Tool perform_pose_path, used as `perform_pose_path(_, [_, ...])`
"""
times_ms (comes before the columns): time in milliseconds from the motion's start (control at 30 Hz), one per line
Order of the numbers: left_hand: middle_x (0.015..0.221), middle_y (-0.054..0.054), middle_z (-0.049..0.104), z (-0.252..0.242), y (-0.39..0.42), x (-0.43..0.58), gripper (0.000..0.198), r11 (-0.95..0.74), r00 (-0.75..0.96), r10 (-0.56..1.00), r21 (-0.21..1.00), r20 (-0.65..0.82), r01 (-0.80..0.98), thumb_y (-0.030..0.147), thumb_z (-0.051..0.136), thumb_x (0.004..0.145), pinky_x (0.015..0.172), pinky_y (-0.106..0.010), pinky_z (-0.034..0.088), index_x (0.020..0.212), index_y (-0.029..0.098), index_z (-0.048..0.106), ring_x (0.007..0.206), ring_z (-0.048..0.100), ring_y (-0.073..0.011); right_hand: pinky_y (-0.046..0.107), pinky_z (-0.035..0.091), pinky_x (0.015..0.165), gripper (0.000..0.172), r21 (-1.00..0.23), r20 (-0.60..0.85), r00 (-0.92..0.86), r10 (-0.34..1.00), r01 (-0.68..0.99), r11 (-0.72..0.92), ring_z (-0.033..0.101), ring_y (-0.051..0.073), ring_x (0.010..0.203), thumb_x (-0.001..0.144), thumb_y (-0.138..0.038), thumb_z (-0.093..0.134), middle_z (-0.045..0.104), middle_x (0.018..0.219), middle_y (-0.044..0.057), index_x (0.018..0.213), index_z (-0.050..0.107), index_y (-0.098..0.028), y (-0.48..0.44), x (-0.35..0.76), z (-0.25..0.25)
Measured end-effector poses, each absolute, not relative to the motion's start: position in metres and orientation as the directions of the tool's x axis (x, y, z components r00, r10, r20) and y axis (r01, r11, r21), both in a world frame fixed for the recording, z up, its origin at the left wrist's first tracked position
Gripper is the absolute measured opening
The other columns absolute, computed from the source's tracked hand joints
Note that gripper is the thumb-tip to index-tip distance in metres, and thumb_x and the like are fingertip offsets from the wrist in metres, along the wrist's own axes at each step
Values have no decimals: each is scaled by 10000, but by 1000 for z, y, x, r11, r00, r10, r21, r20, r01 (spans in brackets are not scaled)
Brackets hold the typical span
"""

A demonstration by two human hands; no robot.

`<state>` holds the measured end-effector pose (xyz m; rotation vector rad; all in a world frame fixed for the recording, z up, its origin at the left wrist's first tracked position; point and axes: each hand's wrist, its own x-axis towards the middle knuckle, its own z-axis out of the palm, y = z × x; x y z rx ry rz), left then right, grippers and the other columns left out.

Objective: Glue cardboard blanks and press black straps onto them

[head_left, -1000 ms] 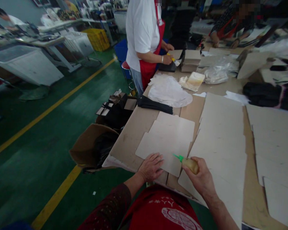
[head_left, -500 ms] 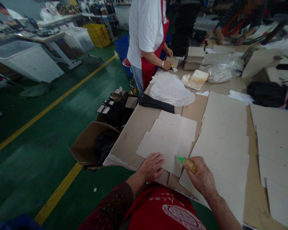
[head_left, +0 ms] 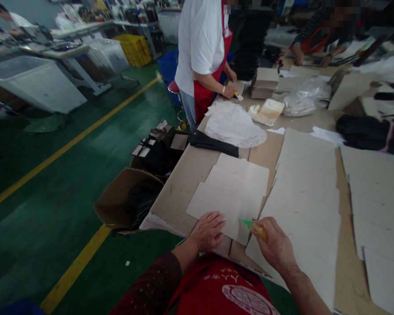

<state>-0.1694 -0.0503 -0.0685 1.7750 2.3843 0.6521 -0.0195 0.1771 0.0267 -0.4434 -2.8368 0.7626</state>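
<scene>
Head view looks down at two arms that reach out over a red apron (head_left: 223,284) to a brown surface (head_left: 180,183). The left hand (head_left: 209,230) comes out of a dark sleeve, with the wrist low and the palm facing down. Its grip is wide and flat: the fingers are spread and press on the near edge of a pale card sheet (head_left: 228,199), and they hold nothing. The right hand (head_left: 276,247) comes in from the right on a bare forearm, with the knuckles up. Its grip is curled tight around a small yellow glue bottle (head_left: 258,229). The green tip (head_left: 245,222) of the bottle sticks out to the left and points at the same card sheet, near the left hand's fingers. I cannot tell if it touches the card. The card sheet lies flat near the front edge of the surface. More pale sheets (head_left: 305,183) lie beside it on the right. Far along the surface stands a person in a white shirt (head_left: 200,43), well apart from both hands.
</scene>
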Motion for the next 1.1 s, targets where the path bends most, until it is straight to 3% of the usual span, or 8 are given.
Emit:
perform_pose_path(433, [1453, -66, 531, -68, -49, -169, 456, 236, -318, 936, 404, 149, 884, 412, 556, 926, 1180, -472, 296, 1339, 217, 565, 1384, 402, -261, 305, 498, 721, 101, -508, 127, -953, 274, 175, 844, 596, 184, 833, 960, -306, 498, 584, 956, 45, 1017, 551, -241, 168, -32, 18])
perform_pose_path(933, [1442, -65, 540, -66, -49, -169, 440, 242, -330, 933, 428, 143, 871, 392, 543, 936, 1183, -462, 291, 1339, 216, 561, 1383, 412, -259, 312, 459, 670, 132, -389, 63, -936, 345, 296, 872, 578, 194, 806, 964, -356, 492, 579, 959, 40, 980, 555, -241, 173, -32, 36])
perform_pose_path(1100, [1439, -62, 545, -67, -48, -169, 430, 232, -324, 933, 426, 156, 874, 393, 543, 938, 1178, -458, 291, 1328, 216, 570, 1377, 419, -257, 300, 454, 659, 147, -423, 18, -937, 349, 310, 852, 589, 180, 806, 968, -383, 487, 585, 979, 32, 980, 550, -251, 176, -29, 40])
